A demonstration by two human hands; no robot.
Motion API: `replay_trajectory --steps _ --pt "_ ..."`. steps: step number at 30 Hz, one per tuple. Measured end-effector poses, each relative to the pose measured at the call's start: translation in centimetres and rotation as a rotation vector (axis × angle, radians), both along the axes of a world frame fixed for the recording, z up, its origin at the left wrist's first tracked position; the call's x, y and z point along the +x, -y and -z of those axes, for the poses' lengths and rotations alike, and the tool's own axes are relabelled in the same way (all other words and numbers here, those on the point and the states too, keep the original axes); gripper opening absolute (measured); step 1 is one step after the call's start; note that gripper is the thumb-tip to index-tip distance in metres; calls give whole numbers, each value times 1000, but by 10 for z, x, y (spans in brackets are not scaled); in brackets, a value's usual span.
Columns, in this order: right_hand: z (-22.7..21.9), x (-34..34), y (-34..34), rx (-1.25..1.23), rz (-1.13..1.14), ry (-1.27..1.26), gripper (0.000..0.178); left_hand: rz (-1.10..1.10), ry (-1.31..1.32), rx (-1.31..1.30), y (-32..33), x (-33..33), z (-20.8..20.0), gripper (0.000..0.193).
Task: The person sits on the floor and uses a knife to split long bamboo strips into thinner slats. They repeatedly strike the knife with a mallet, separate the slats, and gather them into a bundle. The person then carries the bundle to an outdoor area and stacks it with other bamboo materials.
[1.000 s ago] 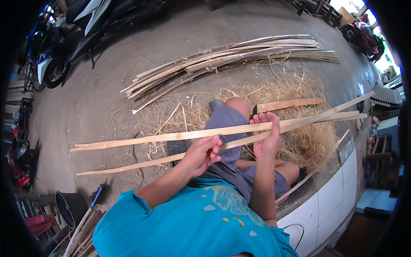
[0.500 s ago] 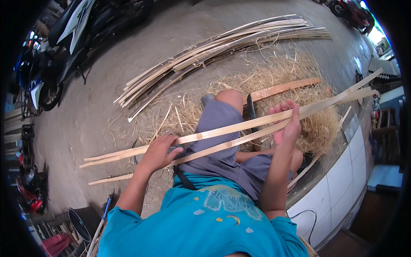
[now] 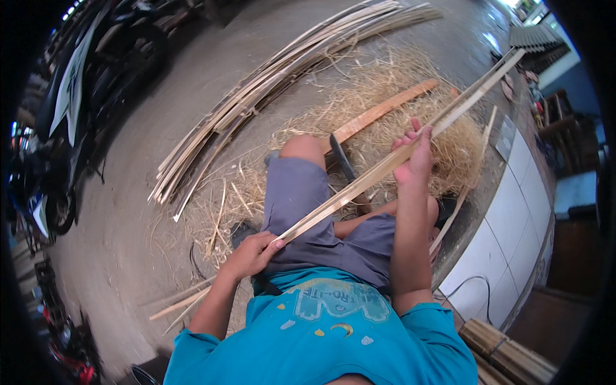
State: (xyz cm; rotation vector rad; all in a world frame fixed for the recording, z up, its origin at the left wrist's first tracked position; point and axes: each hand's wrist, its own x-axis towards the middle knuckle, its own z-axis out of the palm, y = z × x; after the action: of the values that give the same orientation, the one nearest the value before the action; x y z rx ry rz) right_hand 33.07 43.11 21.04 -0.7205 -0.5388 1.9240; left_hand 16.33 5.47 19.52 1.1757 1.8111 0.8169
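Long pale bamboo strips (image 3: pixel 350 192) run on a slant across my lap, lying close together. My left hand (image 3: pixel 252 255) is closed around them near the left thigh, thumb on top. Farther up to the right, my right hand (image 3: pixel 414 154) grips the same strips, its fingers curled about them. Their lower ends come out past my left forearm, and their far ends reach the upper right. A knife with a dark blade (image 3: pixel 342 157) rests beyond my lap, against a reddish-brown wooden slat (image 3: pixel 378 114).
Curly bamboo shavings (image 3: pixel 372 83) are heaped beyond my legs. A bundle of long strips (image 3: pixel 256 90) lies on the concrete floor farther off. A motorcycle (image 3: pixel 67 122) stands at left, white tiles (image 3: pixel 494 237) border the right, and bundled slats (image 3: pixel 504 350) sit at lower right.
The strips, spread apart before, now lie together and slope more steeply. My left hand is lower and closed on them. The whole view has turned, bringing the bundled slats into sight.
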Motion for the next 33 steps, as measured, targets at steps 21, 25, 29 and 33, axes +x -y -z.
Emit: replay_trajectory --steps 21,25,29,33 --pt "25 38 1 -244 142 -107 47 -110 -68 4 -17 6 14 35" --pt "22 24 -7 -222 247 8 43 -88 -131 13 -20 6 13 30" --pt "22 9 -8 25 335 115 27 -57 -247 1 -16 7 16 30" --pt "22 -1 -4 26 388 62 17 -29 -262 11 -14 11 10 32"
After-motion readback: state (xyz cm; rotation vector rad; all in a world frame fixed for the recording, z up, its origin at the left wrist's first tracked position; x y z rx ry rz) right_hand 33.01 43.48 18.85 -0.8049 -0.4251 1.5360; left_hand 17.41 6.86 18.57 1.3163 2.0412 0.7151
